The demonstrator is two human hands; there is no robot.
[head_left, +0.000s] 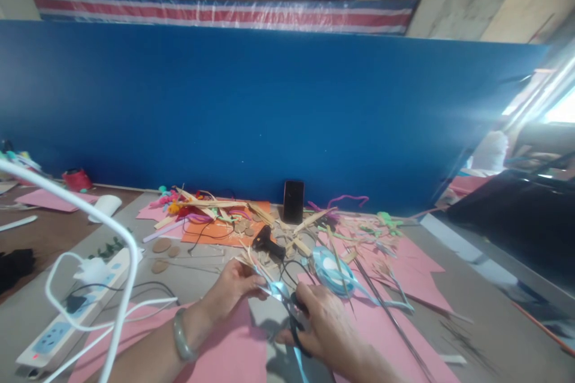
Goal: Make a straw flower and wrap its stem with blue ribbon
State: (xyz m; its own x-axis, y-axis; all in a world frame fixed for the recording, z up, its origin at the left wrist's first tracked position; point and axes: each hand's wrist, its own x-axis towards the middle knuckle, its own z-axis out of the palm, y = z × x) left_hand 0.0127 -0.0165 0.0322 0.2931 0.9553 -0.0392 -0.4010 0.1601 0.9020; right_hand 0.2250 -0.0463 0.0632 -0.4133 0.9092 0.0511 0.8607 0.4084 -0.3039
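My left hand point(240, 282) pinches a light blue ribbon point(276, 290) together with some thin straw-like strips. My right hand point(321, 317) grips a pair of black-handled scissors point(295, 324), its fingers around the loops. The scissor blades meet the ribbon just right of my left fingers; whether they are fully closed I cannot tell. A tail of ribbon hangs below the scissors. Close beyond my right hand lies a roll of light blue ribbon point(333, 272). Ahead of both hands rests a black glue gun point(268, 243), with its cord curving toward me.
A phone point(293, 202) leans upright against the blue partition point(251, 108). Pink sheets point(224, 347), an orange sheet point(202, 233) and scattered straw strips cover the table. A power strip point(76, 311) lies at left, and a thick white cable point(130, 257) arches up in front.
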